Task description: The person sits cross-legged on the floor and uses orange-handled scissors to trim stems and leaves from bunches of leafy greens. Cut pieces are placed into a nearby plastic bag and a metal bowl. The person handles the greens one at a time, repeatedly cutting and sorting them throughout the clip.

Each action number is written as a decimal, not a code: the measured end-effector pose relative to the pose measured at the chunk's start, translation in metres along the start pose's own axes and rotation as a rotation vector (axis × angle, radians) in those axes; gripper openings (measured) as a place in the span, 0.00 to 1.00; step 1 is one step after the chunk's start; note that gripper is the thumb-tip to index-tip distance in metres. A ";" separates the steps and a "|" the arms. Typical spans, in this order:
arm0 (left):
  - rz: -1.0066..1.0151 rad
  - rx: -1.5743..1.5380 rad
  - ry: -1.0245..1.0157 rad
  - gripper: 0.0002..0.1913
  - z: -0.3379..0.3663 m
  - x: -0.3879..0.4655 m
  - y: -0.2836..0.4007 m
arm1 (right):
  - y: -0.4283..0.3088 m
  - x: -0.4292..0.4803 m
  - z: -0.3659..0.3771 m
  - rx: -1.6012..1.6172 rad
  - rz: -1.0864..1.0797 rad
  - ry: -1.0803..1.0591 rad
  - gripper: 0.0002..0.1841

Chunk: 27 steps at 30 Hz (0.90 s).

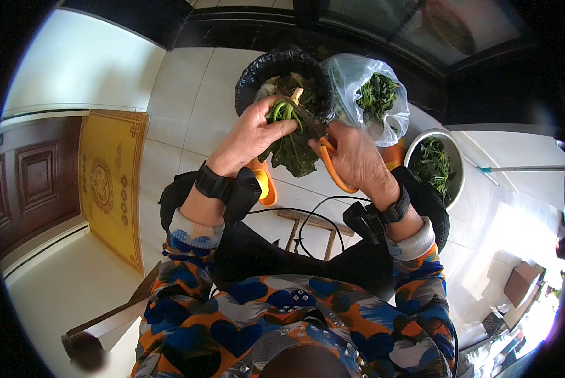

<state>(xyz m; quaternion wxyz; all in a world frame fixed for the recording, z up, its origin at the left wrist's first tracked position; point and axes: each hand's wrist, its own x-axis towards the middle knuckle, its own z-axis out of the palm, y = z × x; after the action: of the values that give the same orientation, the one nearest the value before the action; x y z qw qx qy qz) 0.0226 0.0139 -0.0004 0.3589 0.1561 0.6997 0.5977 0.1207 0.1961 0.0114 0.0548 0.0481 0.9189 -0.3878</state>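
My left hand (pixel 258 132) grips a bunch of leafy greens (pixel 292 153) by its stems, the pale root end pointing away from me and the dark leaves hanging down. In my right hand (pixel 355 153) is a pair of scissors (pixel 330 163) with orange handles. Their blades lie across the stems close to the root end; whether they cut in cannot be told. Both hands are over the near side of a bin lined with a black plastic bag (pixel 249 71), which holds plant scraps (pixel 275 84).
A clear plastic bag (pixel 346 71) of greens stands right of the bin. Farther right, a pale basin (pixel 458 156) holds more leaves. Orange slippers (pixel 269 189) are on the tiled floor (pixel 188 99). Black cables (pixel 301 231) loop between my knees. A yellow doormat (pixel 112 189) lies left.
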 end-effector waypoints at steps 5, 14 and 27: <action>0.020 -0.061 0.006 0.18 0.002 0.001 -0.001 | 0.006 0.003 0.004 0.050 0.026 -0.036 0.19; 0.064 -0.279 0.161 0.16 -0.001 0.004 0.010 | 0.010 0.009 0.001 0.071 0.151 0.048 0.26; -0.024 -0.631 0.204 0.14 -0.002 0.004 0.020 | 0.003 0.010 0.003 0.314 0.082 0.263 0.17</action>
<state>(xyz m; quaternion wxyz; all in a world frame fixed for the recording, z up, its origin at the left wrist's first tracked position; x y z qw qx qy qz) 0.0141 0.0193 0.0169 0.3246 -0.0316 0.5143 0.7932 0.1111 0.1969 0.0055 -0.0582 0.1439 0.8437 -0.5140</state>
